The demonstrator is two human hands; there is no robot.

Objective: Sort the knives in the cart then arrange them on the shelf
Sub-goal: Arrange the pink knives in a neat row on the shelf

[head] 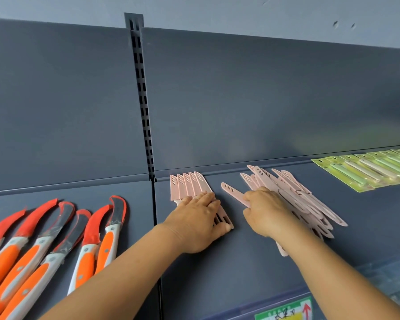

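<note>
On the dark grey shelf lies a neat row of several pink sheathed knives, tips toward the back panel. My left hand presses flat on that row with straight fingers, thumb at the right edge. To the right sits a loose pile of pink knives. My right hand rests by the pile's left side and pinches a single pink knife that points up and left between the row and the pile.
Several curved knives with orange-white handles and red blade covers lie on the left shelf section. Green carded knife packs line the far right. A slotted upright divides the back panels. A labelled box shows below the shelf edge.
</note>
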